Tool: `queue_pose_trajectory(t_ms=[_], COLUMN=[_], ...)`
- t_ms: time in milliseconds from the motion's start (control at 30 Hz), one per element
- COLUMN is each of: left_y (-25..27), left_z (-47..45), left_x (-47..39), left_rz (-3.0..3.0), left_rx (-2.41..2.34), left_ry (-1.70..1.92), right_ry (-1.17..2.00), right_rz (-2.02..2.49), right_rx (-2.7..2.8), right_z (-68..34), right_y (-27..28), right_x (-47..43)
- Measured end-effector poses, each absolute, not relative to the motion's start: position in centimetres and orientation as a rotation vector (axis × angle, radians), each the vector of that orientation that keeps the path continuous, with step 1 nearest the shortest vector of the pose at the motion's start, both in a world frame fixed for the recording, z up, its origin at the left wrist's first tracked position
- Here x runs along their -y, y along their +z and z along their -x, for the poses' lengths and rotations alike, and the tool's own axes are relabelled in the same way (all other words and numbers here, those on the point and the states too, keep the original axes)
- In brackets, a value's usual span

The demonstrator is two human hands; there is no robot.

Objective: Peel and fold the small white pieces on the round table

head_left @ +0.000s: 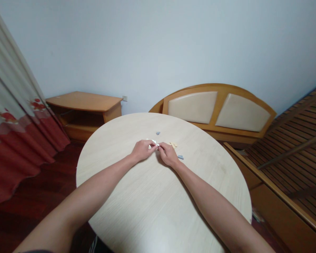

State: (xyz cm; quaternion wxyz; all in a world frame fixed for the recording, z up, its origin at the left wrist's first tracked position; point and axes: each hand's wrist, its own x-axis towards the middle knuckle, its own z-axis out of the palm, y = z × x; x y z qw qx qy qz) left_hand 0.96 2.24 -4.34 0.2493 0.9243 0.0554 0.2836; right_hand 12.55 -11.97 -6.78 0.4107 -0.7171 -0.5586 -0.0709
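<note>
My left hand [144, 149] and my right hand [167, 153] meet fingertip to fingertip over the middle of the round table [137, 203]. Between their pinched fingers is a small white piece [157, 145], too small to name and partly covered. Just behind my left fingers lie white pieces [154, 141], half hidden by the hand. Tan flat pieces [175, 144] rest right beyond my right hand. A grey-blue piece [180, 157] is beside my right wrist, and another small grey piece [158, 133] sits farther back on the table.
A wooden cabinet [86, 102] with an open shelf stands at the back left by a red and cream curtain [21, 133]. Behind the table leans a padded headboard [192, 107]. At the right are a wooden bed rail [274, 196] and a slatted frame [300, 140].
</note>
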Motion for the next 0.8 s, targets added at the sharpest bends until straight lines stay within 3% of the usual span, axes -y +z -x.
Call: queue_pose_trajectory(t_ms=[800], left_y=[-4.80], left_z=[-1.08], left_x=[-2.45], left_rz=[-2.500], left_rx=[-0.069], left_ry=[0.795], right_ry=[-0.144], right_rz=[1.796], right_rx=[1.390], right_z=[-12.32], right_y=[-6.57], right_x=[12.00])
